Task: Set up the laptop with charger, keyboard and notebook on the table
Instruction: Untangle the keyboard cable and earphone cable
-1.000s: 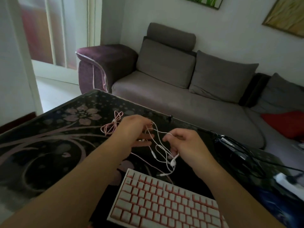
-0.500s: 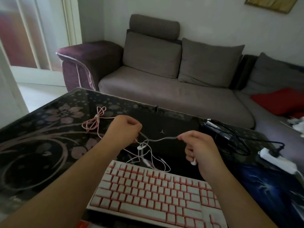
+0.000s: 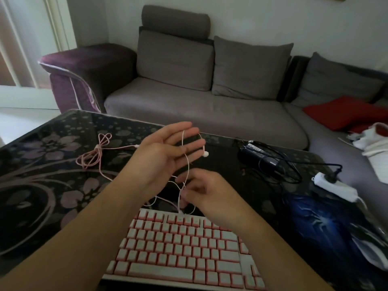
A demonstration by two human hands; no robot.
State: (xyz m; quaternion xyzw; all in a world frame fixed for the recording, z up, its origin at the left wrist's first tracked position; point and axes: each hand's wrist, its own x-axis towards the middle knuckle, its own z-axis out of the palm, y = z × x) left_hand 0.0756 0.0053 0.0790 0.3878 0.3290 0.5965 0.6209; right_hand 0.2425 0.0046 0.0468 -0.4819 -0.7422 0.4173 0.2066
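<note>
Left hand point(image 3: 168, 152) raised above the keyboard point(image 3: 184, 248), palm up, fingers straight and spread, with the white earphone cord point(image 3: 184, 156) draped over them and one earbud point(image 3: 206, 153) dangling off the fingertips. Right hand point(image 3: 201, 192) lower, just beyond the keyboard's far edge, fingers curled and pinching the same cord where it hangs down. Keyboard white with pink edging, flat on the dark flowered tabletop point(image 3: 42, 185). Left of the keyboard and farther back, a pink cable point(image 3: 94, 156) bundled in loops. Right of the keyboard, farther back, the black charger brick point(image 3: 258, 152) with its tangled black lead; nearer, a white power strip point(image 3: 333, 185) beside a blue mouse pad point(image 3: 319, 223). Behind the tabletop, a grey sofa point(image 3: 210, 106).
</note>
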